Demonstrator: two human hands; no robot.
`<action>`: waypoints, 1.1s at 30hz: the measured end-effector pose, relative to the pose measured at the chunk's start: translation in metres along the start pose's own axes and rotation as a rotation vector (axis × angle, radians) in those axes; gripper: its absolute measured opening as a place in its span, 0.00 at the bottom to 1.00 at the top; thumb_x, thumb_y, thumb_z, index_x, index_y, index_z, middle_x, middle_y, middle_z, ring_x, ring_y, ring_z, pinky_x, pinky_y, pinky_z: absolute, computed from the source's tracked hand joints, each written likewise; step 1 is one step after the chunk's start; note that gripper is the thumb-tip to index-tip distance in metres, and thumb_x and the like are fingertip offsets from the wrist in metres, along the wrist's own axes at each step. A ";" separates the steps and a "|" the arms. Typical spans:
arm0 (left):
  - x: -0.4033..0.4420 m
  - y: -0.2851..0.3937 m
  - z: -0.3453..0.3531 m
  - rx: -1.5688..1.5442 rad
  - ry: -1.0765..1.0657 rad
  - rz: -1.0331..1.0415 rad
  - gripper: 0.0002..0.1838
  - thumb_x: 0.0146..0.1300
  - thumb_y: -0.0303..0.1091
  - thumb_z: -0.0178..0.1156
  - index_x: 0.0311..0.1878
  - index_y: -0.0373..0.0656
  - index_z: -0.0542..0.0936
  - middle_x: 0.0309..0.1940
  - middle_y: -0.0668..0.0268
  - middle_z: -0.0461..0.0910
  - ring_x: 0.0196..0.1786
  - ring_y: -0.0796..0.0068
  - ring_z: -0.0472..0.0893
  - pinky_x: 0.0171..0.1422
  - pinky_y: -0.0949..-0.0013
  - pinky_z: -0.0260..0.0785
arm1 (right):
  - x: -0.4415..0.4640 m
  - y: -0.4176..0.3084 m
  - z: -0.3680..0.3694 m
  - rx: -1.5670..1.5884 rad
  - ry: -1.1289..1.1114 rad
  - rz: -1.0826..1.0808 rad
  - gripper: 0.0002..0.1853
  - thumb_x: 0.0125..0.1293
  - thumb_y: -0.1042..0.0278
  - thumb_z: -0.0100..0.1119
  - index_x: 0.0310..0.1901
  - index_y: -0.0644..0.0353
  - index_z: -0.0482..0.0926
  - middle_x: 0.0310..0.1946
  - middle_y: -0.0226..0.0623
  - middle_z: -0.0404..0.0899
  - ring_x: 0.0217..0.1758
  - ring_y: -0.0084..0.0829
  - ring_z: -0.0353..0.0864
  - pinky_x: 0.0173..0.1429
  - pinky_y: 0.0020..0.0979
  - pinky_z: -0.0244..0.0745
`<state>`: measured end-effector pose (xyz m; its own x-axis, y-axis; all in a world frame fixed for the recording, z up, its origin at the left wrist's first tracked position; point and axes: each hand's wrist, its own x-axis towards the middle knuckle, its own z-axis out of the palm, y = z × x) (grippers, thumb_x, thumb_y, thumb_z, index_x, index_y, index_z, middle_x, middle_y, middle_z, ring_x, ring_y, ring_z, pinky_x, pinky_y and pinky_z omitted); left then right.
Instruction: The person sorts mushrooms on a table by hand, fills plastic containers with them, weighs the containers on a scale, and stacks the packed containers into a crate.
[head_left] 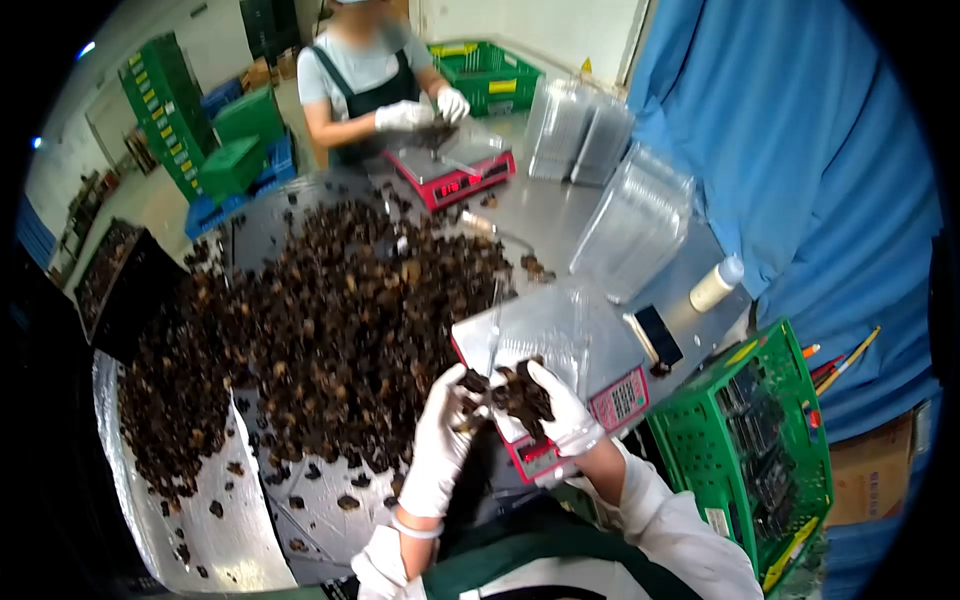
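Both my hands wear white gloves. My left hand (438, 445) has its fingers curled on a few dark brown pieces that look like wood ear mushrooms. My right hand (565, 412) grips a larger clump of the same mushrooms (523, 398), close beside the left. Both hands are above the near edge of a red-sided scale (618, 398), whose red display is partly covered. On the scale lies a clear plastic tray (550, 325). A big heap of mushrooms (360, 320) spreads over the metal table to the left.
Stacked clear trays (635, 225) stand at the back right. A phone (655, 337) and a white bottle (716, 284) lie beside the scale. A green crate (690, 440) of black trays stands at right. Across the table, a gloved co-worker (370, 90) works at another red scale (455, 183).
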<state>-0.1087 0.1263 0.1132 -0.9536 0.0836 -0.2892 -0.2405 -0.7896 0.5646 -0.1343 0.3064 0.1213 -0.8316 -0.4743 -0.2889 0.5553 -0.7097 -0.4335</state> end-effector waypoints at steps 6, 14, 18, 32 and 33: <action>0.023 -0.039 0.036 0.135 0.074 -0.033 0.17 0.71 0.47 0.53 0.56 0.48 0.76 0.44 0.67 0.76 0.41 0.71 0.76 0.37 0.63 0.76 | 0.000 -0.040 -0.024 -0.715 0.087 -0.390 0.11 0.71 0.72 0.52 0.51 0.64 0.77 0.44 0.33 0.80 0.47 0.23 0.79 0.54 0.27 0.74; 0.030 -0.060 0.037 1.127 -0.112 0.496 0.12 0.70 0.31 0.52 0.51 0.43 0.82 0.61 0.56 0.74 0.69 0.59 0.67 0.72 0.60 0.57 | -0.009 -0.054 -0.043 -1.298 0.125 -0.612 0.17 0.58 0.78 0.62 0.50 0.61 0.76 0.45 0.39 0.79 0.52 0.33 0.78 0.60 0.33 0.70; 0.013 -0.054 0.043 1.269 -0.167 0.609 0.10 0.63 0.31 0.60 0.47 0.43 0.83 0.55 0.57 0.78 0.63 0.58 0.72 0.69 0.60 0.62 | -0.013 -0.056 -0.041 -1.528 0.098 -0.756 0.20 0.53 0.74 0.67 0.49 0.59 0.76 0.46 0.41 0.77 0.54 0.42 0.76 0.61 0.37 0.70; -0.162 -0.008 -0.168 1.290 0.903 0.481 0.06 0.60 0.27 0.64 0.30 0.36 0.79 0.26 0.63 0.76 0.31 0.69 0.76 0.39 0.67 0.68 | -0.032 0.022 0.014 -1.666 -0.443 -0.551 0.10 0.55 0.76 0.67 0.40 0.62 0.83 0.39 0.41 0.82 0.41 0.39 0.83 0.48 0.32 0.78; -0.166 -0.020 -0.176 1.437 0.875 0.491 0.08 0.58 0.31 0.67 0.29 0.39 0.79 0.26 0.61 0.77 0.31 0.64 0.76 0.38 0.65 0.69 | -0.026 0.044 0.009 -1.561 -0.488 -0.470 0.09 0.58 0.74 0.66 0.41 0.62 0.82 0.39 0.40 0.82 0.39 0.39 0.82 0.46 0.32 0.77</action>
<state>0.0868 0.0218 0.0141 -0.7273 -0.6815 0.0816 -0.4011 0.5185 0.7552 -0.0883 0.2827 0.1178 -0.6691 -0.7034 0.2397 -0.4965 0.1831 -0.8485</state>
